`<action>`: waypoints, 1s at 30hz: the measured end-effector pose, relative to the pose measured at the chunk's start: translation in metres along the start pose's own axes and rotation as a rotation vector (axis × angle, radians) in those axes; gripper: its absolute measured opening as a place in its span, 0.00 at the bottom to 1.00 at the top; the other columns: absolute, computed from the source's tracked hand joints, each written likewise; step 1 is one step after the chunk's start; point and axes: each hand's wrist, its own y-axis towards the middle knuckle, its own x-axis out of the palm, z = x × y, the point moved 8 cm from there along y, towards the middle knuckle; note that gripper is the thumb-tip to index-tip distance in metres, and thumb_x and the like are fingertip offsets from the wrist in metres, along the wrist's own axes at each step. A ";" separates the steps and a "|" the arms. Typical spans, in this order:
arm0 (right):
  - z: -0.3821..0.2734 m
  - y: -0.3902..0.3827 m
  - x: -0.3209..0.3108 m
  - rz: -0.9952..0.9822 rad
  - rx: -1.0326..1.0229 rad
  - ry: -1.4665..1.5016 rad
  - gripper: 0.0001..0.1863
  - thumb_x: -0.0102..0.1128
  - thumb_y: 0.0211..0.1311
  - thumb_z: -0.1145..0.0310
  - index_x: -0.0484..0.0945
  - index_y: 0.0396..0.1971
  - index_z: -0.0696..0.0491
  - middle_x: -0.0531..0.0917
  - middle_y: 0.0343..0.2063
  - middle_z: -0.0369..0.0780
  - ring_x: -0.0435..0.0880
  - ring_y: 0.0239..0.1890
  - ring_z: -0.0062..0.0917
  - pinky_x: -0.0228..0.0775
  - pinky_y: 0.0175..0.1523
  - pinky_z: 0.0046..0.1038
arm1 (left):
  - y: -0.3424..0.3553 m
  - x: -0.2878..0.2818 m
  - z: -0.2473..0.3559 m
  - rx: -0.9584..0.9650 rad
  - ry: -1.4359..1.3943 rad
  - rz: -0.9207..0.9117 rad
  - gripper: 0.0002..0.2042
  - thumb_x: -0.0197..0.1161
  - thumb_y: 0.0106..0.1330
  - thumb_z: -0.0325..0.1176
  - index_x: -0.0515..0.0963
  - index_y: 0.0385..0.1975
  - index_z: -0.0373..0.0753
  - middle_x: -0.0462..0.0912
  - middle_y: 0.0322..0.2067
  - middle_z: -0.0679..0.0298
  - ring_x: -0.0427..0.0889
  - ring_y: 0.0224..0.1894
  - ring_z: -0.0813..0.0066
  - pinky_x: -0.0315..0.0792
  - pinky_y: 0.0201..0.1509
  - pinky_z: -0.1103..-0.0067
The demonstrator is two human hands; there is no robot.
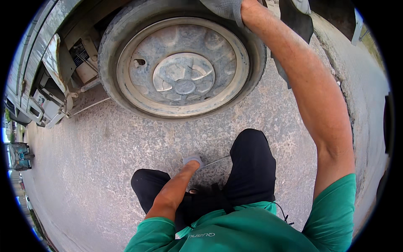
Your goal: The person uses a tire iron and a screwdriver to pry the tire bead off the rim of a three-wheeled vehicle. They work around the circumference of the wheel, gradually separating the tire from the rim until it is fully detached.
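A dusty truck wheel point(140, 101) with a worn hubcap point(184, 77) fills the upper middle, its black tyre standing on the pavement. My right arm stretches up to the tyre's upper right edge. There my right hand point(224, 7), in a grey knit glove, lies at the tyre's top, its fingers cut off by the picture's edge. Low between my knees is my left hand point(193, 160), in a pale glove and closed. A thin metal rod point(216, 161) runs from it toward my right knee and passes out of sight there.
Left of the wheel, the vehicle's body point(31, 54) shows exposed brackets and a box underneath. Dark mudflap-like panels point(296, 21) hang at the upper right. A kerb edge point(336, 71) runs down the right side. Another vehicle point(19, 156) stands far left.
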 end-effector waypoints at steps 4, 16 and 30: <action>-0.012 0.046 -0.025 0.120 -0.141 -0.112 0.28 0.63 0.63 0.41 0.87 0.33 0.57 0.85 0.21 0.40 0.85 0.26 0.27 0.74 0.36 0.30 | 0.026 0.042 0.009 0.086 0.217 0.283 0.14 0.60 0.68 0.34 0.88 0.48 0.44 0.87 0.53 0.56 0.85 0.57 0.55 0.81 0.55 0.62; -0.014 0.048 -0.024 0.014 0.002 -0.010 0.33 0.64 0.57 0.39 0.86 0.41 0.59 0.87 0.35 0.56 0.87 0.41 0.49 0.78 0.46 0.41 | 0.003 -0.006 0.033 0.339 -0.119 0.105 0.18 0.59 0.67 0.42 0.86 0.49 0.37 0.88 0.46 0.49 0.88 0.49 0.51 0.79 0.51 0.59; -0.004 0.048 -0.025 0.026 -0.017 -0.031 0.31 0.64 0.57 0.41 0.86 0.36 0.59 0.86 0.28 0.53 0.87 0.35 0.47 0.76 0.43 0.41 | -0.519 -0.317 -0.048 0.457 -0.442 0.918 0.21 0.58 0.74 0.30 0.75 0.67 0.45 0.85 0.32 0.57 0.88 0.30 0.71 0.80 0.38 0.75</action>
